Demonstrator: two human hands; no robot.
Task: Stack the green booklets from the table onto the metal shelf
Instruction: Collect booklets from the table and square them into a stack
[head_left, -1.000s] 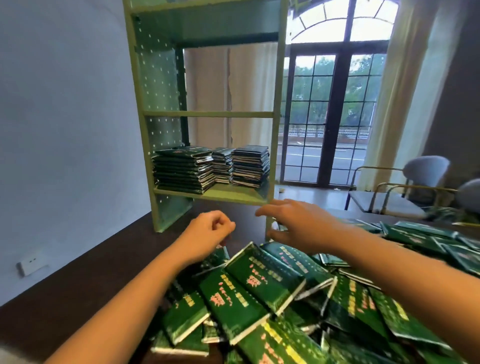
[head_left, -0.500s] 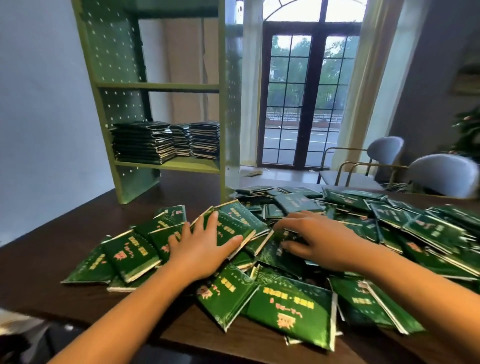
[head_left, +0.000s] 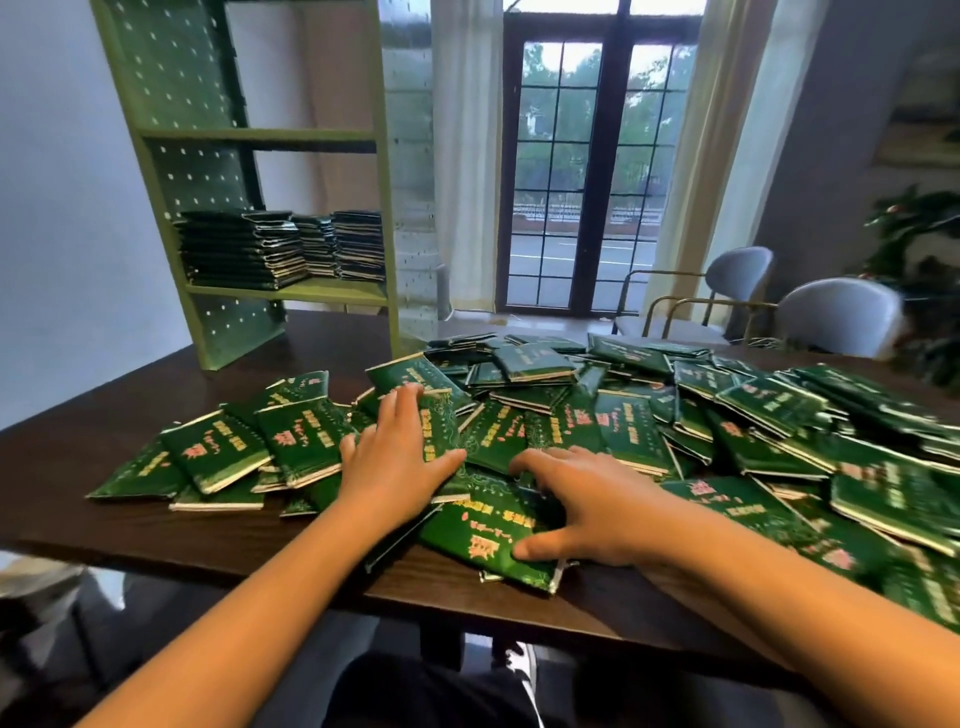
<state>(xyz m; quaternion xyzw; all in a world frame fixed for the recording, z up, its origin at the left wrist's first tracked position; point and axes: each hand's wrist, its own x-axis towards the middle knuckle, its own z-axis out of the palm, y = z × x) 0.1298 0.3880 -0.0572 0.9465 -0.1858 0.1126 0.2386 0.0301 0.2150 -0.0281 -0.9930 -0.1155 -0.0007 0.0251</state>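
Far left at the back we've got the green metal shelf (head_left: 332, 293), standing on the dark table (head_left: 130, 405) w/ three stacks of booklets (head_left: 244, 249) already on its lower tier. Loose green booklets (head_left: 769, 400) are strewn over the table from left of our hands all the way right. Our left hand (head_left: 397, 462) lies flat, fingers straight, pressing on a far booklet (head_left: 441, 421) whose long axis runs away from us. It's the hand nearer the shelf, which sits up-left of it. Just right, the near booklet (head_left: 483, 525) by the table edge is under our right hand (head_left: 587, 509), fingers spread, thumb on its near side, not closed round anything afaict. Imo the shelf's front right post (head_left: 387, 234) is the thing to dodge. Two grey chairs (head_left: 841, 317) far right, well apart from it all.
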